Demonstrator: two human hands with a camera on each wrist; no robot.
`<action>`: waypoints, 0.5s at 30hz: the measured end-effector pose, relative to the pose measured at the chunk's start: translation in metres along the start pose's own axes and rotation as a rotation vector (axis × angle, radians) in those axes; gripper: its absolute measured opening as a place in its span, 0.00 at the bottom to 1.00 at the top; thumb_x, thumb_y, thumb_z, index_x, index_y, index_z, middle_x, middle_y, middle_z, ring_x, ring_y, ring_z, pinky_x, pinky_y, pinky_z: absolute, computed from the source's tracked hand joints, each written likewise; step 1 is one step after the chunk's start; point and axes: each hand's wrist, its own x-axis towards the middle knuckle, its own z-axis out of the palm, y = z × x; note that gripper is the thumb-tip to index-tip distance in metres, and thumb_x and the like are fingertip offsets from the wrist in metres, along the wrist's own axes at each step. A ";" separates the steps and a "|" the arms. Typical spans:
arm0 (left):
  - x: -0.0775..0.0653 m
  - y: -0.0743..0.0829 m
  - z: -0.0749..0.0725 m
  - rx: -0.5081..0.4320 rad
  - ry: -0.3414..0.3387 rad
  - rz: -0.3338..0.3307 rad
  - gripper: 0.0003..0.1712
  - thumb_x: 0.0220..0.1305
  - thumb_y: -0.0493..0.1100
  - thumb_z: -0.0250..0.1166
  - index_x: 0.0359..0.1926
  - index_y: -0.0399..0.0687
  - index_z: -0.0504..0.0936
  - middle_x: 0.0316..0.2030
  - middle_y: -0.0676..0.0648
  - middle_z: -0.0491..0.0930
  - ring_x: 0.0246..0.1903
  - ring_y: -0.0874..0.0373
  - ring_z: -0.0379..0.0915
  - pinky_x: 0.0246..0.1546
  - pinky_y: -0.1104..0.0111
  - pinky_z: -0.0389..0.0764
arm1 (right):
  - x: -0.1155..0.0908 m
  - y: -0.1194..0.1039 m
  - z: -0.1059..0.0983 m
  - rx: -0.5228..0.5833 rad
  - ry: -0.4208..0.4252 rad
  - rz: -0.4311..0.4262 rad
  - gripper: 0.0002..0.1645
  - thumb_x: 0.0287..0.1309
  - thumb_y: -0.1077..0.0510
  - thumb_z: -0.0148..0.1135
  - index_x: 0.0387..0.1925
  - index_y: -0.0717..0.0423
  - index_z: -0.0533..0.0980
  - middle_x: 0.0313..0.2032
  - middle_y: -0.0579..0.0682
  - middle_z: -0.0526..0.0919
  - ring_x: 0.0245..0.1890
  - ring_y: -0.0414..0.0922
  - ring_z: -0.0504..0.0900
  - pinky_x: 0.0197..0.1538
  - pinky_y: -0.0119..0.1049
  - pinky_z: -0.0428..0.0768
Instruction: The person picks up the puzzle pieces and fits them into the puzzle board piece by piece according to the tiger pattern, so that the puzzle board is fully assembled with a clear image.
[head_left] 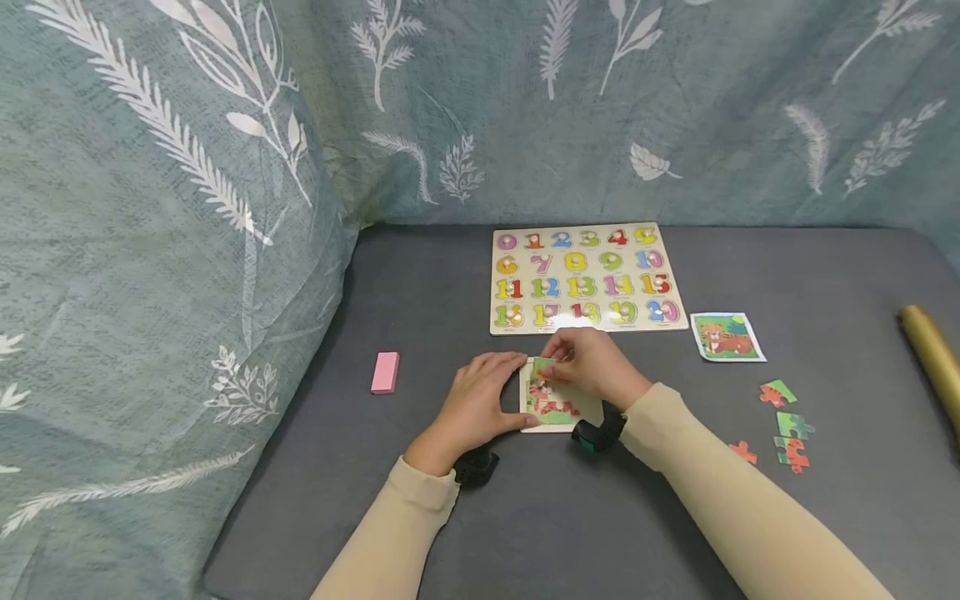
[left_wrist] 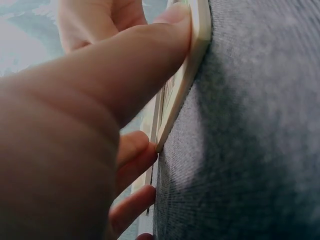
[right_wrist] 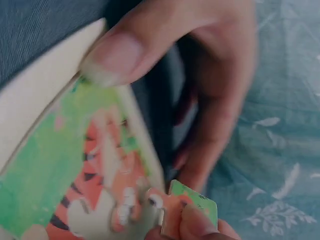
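Observation:
A small square wooden jigsaw tray lies on the table with a partly assembled tiger picture in it. My left hand grips the tray's left side, its thumb on the near edge and its fingertips at the far corner. Between thumb and fingers, my right hand pinches a green and orange jigsaw piece with an eye printed on it. This piece is held over the far part of the tray, right beside the fitted pieces.
Loose jigsaw pieces lie to the right, below a tiger picture card. A wooden number board stands just beyond the tray. At left is a pink block; a gold tube lies at the right edge. Patterned cloth hangs behind.

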 end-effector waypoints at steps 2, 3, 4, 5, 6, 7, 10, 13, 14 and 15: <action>-0.001 0.000 -0.001 0.001 -0.013 -0.003 0.51 0.58 0.56 0.81 0.76 0.43 0.70 0.73 0.45 0.70 0.74 0.44 0.59 0.71 0.43 0.62 | 0.007 -0.002 0.007 -0.032 0.004 -0.014 0.06 0.62 0.60 0.77 0.37 0.56 0.85 0.32 0.47 0.84 0.34 0.44 0.82 0.41 0.41 0.82; -0.001 0.001 0.000 -0.001 -0.016 -0.002 0.51 0.58 0.56 0.81 0.76 0.43 0.70 0.73 0.45 0.70 0.74 0.43 0.59 0.71 0.43 0.62 | 0.008 -0.003 0.009 -0.048 0.010 -0.011 0.06 0.62 0.61 0.77 0.37 0.56 0.86 0.32 0.47 0.84 0.34 0.44 0.82 0.42 0.41 0.82; -0.001 0.001 0.000 -0.002 -0.020 -0.003 0.51 0.58 0.56 0.81 0.76 0.43 0.70 0.73 0.45 0.69 0.74 0.44 0.59 0.71 0.43 0.62 | 0.009 -0.002 0.010 -0.063 0.015 -0.013 0.06 0.61 0.61 0.77 0.38 0.57 0.86 0.32 0.47 0.84 0.34 0.44 0.82 0.42 0.42 0.82; -0.001 0.002 0.001 0.000 -0.023 -0.004 0.51 0.58 0.56 0.81 0.76 0.42 0.70 0.73 0.45 0.69 0.74 0.44 0.58 0.71 0.43 0.62 | 0.009 -0.002 0.012 -0.074 0.021 -0.010 0.06 0.61 0.61 0.77 0.38 0.57 0.87 0.31 0.47 0.84 0.34 0.44 0.82 0.42 0.42 0.82; -0.001 0.002 0.001 0.001 -0.025 -0.005 0.51 0.58 0.56 0.81 0.76 0.42 0.70 0.73 0.45 0.69 0.73 0.44 0.59 0.71 0.43 0.62 | 0.009 -0.002 0.012 -0.078 0.023 -0.007 0.06 0.61 0.61 0.77 0.38 0.57 0.87 0.31 0.47 0.84 0.34 0.44 0.81 0.42 0.42 0.82; -0.001 0.003 0.001 0.002 -0.025 -0.006 0.51 0.58 0.56 0.81 0.76 0.42 0.70 0.73 0.45 0.69 0.73 0.44 0.59 0.71 0.43 0.62 | 0.009 -0.002 0.013 -0.076 0.027 -0.001 0.06 0.61 0.61 0.77 0.38 0.57 0.87 0.31 0.47 0.84 0.33 0.44 0.81 0.42 0.42 0.82; -0.001 0.003 0.001 0.006 -0.027 -0.013 0.51 0.57 0.57 0.81 0.76 0.42 0.70 0.73 0.45 0.69 0.73 0.45 0.59 0.71 0.44 0.61 | 0.009 0.000 0.016 -0.050 0.033 0.026 0.05 0.62 0.61 0.76 0.39 0.58 0.88 0.30 0.47 0.84 0.32 0.44 0.80 0.41 0.41 0.81; -0.001 0.003 0.000 0.009 -0.030 -0.021 0.52 0.57 0.57 0.81 0.76 0.42 0.70 0.73 0.45 0.69 0.74 0.45 0.58 0.72 0.44 0.61 | 0.009 0.001 0.019 -0.029 0.039 0.048 0.06 0.62 0.61 0.76 0.39 0.58 0.88 0.30 0.48 0.83 0.32 0.43 0.80 0.40 0.40 0.81; -0.001 0.003 -0.001 0.008 -0.030 -0.022 0.52 0.57 0.57 0.81 0.76 0.42 0.70 0.73 0.45 0.69 0.74 0.45 0.58 0.72 0.44 0.61 | 0.009 0.001 0.020 -0.035 0.040 0.048 0.06 0.62 0.60 0.76 0.39 0.58 0.88 0.31 0.48 0.83 0.32 0.43 0.80 0.40 0.40 0.81; -0.001 0.002 -0.001 0.008 -0.032 -0.022 0.52 0.57 0.57 0.81 0.76 0.42 0.69 0.73 0.44 0.69 0.74 0.45 0.58 0.72 0.44 0.61 | 0.009 0.000 0.021 -0.043 0.045 0.045 0.06 0.62 0.61 0.77 0.39 0.58 0.88 0.32 0.49 0.82 0.33 0.44 0.80 0.41 0.41 0.81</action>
